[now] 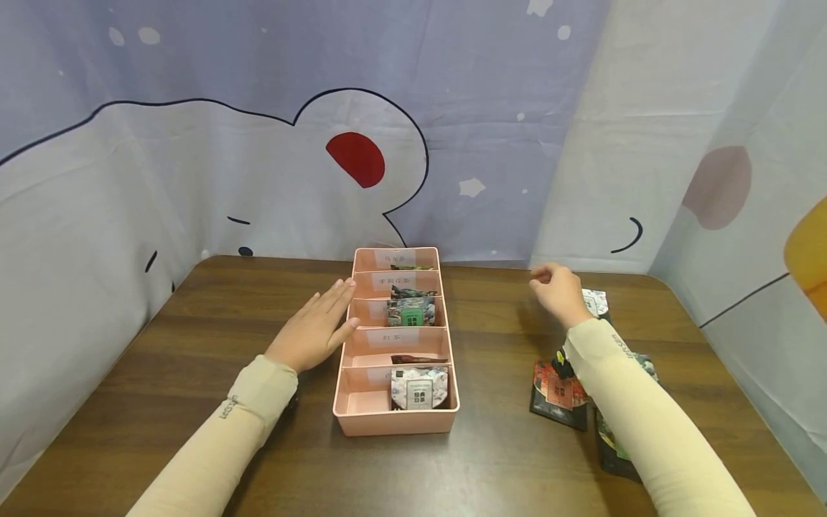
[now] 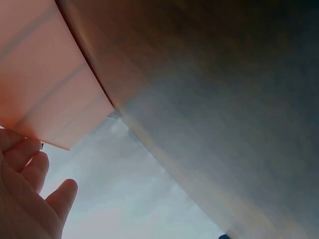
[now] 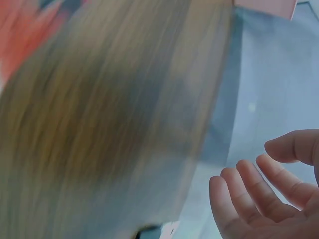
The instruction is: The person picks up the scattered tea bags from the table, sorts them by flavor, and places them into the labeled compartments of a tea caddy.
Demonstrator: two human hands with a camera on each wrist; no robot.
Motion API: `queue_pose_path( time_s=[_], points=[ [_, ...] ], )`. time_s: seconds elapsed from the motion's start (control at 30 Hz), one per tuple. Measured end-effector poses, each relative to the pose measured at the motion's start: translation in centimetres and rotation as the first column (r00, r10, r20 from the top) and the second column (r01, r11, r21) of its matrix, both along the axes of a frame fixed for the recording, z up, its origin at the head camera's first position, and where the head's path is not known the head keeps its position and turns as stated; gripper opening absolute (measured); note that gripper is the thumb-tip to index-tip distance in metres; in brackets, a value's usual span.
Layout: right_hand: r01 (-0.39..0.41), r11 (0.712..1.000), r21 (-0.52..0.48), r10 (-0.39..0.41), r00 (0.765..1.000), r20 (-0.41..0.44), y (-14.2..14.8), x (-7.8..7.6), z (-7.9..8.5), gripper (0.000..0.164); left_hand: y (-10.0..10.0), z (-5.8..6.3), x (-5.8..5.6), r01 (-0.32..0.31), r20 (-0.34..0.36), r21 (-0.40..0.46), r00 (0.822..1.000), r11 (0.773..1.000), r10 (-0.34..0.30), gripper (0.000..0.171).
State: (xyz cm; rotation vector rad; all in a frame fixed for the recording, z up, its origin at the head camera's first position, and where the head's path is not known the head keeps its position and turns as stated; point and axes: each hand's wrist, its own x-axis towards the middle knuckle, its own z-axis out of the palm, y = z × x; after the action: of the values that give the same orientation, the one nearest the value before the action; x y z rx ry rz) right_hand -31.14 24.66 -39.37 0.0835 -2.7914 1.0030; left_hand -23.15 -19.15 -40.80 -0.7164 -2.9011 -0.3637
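A pink divided box (image 1: 395, 424) stands mid-table, with labelled compartments in a row. In the front one sits a white-patterned sachet (image 1: 420, 390); behind it is a dark red sachet (image 1: 418, 359), then a green-labelled sachet (image 1: 411, 313) and further dark green sachets (image 1: 413, 293). My left hand (image 1: 313, 327) rests against the box's left side, fingers straight. Over the right part of the table, my right hand (image 1: 561, 293) is raised with loosely bent fingers. Nothing shows between those fingers (image 3: 251, 191) in the right wrist view.
Beneath and beside the right forearm lie a red-labelled sachet (image 1: 558, 393), a white sachet (image 1: 596, 301) and a green sachet (image 1: 610, 449), partly covered by the sleeve. A patterned curtain (image 1: 491, 143) hangs behind the wooden table's (image 1: 487, 345) far edge.
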Motion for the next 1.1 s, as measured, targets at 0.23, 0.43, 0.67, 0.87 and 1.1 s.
queue_pose_path(
  time_s=[0.23, 0.43, 0.67, 0.87, 1.1],
  points=[
    [0.046, 0.998, 0.035, -0.046, 0.999, -0.011, 2.7, 0.5, 0.0, 0.033, 0.0, 0.1, 0.2, -0.007, 0.007, -0.002, 1.0, 1.0, 0.007, 0.069],
    [0.095, 0.992, 0.082, -0.094, 0.995, -0.014, 5.1, 0.6, -0.2, 0.036, -0.1, 0.2, 0.1, 0.001, -0.001, -0.001, 1.0, 1.0, -0.001, 0.069],
    [0.129, 0.974, 0.185, -0.151, 0.983, 0.108, 7.4, 0.7, -0.5, 0.052, 0.0, 0.0, 0.0, 0.001, -0.004, 0.0, 1.0, 1.0, -0.001, 0.069],
    [0.129, 0.949, 0.287, -0.191, 0.962, 0.197, 8.4, 0.6, -0.8, 0.05, 0.1, 0.2, 0.0, 0.007, -0.011, 0.011, 1.0, 1.0, -0.007, 0.068],
    [0.145, 0.945, 0.295, -0.219, 0.947, 0.237, 8.4, 0.5, -0.6, 0.051, 0.1, 0.3, 0.2, -0.001, 0.001, 0.011, 1.0, 1.0, 0.001, 0.068]
  ],
)
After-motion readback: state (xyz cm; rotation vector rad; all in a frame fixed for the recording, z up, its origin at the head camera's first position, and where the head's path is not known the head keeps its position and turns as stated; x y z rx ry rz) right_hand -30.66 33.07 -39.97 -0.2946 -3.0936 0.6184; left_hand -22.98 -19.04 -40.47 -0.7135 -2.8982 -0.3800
